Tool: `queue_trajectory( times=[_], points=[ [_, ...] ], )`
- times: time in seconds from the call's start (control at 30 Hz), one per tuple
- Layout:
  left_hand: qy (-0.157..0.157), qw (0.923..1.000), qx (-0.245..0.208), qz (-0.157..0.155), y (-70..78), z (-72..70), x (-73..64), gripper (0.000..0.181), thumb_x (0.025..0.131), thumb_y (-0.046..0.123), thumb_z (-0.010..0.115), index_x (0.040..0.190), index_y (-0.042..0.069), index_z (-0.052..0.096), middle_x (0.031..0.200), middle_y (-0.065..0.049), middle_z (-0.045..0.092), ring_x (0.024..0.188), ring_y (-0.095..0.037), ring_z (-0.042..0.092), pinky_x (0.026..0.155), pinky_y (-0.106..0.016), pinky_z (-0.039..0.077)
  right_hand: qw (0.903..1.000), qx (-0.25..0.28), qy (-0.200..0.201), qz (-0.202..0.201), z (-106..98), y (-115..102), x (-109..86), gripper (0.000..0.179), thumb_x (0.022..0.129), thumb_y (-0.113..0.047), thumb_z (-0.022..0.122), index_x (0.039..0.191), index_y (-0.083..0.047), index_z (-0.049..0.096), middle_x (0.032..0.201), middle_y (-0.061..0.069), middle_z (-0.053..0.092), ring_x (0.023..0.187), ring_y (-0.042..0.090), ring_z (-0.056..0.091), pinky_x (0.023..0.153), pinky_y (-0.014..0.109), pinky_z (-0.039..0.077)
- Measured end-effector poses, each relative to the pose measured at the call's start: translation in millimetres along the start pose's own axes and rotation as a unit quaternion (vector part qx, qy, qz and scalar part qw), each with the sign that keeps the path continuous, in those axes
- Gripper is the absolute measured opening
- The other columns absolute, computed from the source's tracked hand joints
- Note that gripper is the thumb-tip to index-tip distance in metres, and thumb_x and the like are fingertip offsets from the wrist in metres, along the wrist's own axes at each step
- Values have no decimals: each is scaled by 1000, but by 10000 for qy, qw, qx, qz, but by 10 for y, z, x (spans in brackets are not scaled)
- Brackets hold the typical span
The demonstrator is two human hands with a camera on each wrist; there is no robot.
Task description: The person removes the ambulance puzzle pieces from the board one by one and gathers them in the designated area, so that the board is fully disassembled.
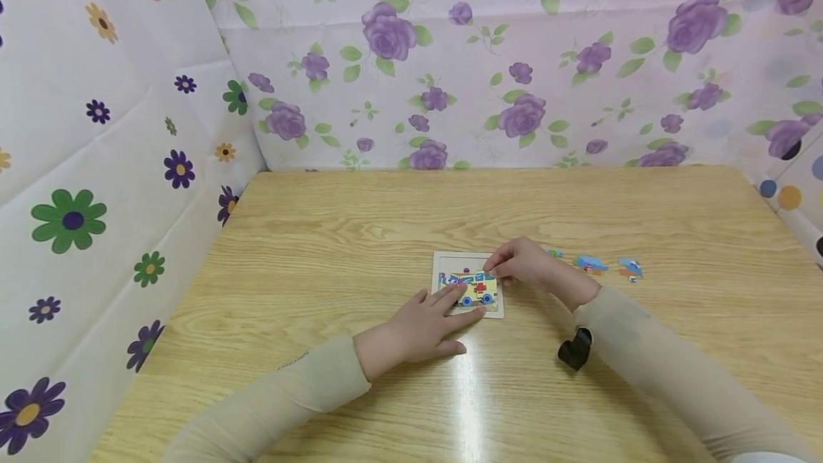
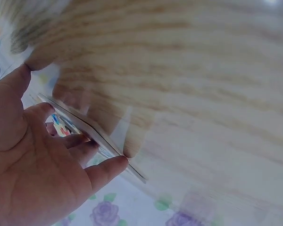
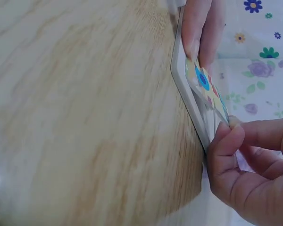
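Observation:
A small jigsaw puzzle sits in a white tray [image 1: 463,255] on the table, its joined pieces showing a yellow ambulance [image 1: 481,288] with a red cross and blue wheels. My left hand [image 1: 421,326] lies across the puzzle's left and lower part with fingers spread, hiding some of it. At the upper right of the tray, my right hand [image 1: 524,261] pinches the edge of a puzzle piece [image 3: 211,89] between thumb and forefinger. In the right wrist view that piece tilts up from the tray, and left-hand fingers [image 3: 195,28] rest on its far end.
Right of the tray lie loose blue and orange puzzle pieces [image 1: 590,264], [image 1: 631,268]. Another piece [image 1: 554,253] with green on it is partly covered by the right forearm. Floral cloth [image 1: 386,91] hangs behind the wooden table [image 1: 321,234] and along its left side.

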State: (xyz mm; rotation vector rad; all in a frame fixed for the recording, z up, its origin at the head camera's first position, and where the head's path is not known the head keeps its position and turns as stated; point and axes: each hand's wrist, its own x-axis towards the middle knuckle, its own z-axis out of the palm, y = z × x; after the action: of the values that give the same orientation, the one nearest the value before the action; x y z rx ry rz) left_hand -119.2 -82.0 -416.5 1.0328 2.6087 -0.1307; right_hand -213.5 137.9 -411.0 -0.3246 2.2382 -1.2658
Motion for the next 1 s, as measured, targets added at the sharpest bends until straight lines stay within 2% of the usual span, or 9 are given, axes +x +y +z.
queue_trajectory(
  times=[0.27,0.47,0.67,0.8,1.0],
  points=[
    [-76,9997,244,-66,38,-39,-6,61,97,56,34,152,39,13,161,-3,6,147,-25,12,112,-50,29,9996,165,-194,138,-29,10,11,17,92,-3,58,101,8,67,75,1,66,63,11,54,62,25,49],
    [38,9983,553,191,55,-49,-4,62,99,51,35,153,31,13,161,6,4,147,-24,14,113,-49,29,9994,66,-302,176,-32,-1,34,19,92,-1,55,105,8,66,78,2,64,64,11,54,61,23,49],
    [9,9990,335,290,75,-45,-13,63,100,49,35,154,25,13,160,12,6,147,-20,13,114,-49,25,9995,-56,-307,111,-14,-2,64,18,91,0,55,103,7,68,88,4,69,66,9,55,63,23,50],
    [75,9989,335,313,90,-72,-17,65,99,51,38,154,23,17,160,11,11,146,-21,17,114,-48,26,9996,-72,-278,42,-9,-3,68,18,90,1,56,102,8,68,90,7,70,64,9,54,61,23,48],
    [29,9991,300,297,124,-130,-13,65,98,48,43,153,21,21,159,8,15,145,-23,21,115,-46,25,9997,-4,-162,155,-16,-11,45,18,90,1,56,101,7,69,88,5,69,63,10,53,60,23,48]
  ],
)
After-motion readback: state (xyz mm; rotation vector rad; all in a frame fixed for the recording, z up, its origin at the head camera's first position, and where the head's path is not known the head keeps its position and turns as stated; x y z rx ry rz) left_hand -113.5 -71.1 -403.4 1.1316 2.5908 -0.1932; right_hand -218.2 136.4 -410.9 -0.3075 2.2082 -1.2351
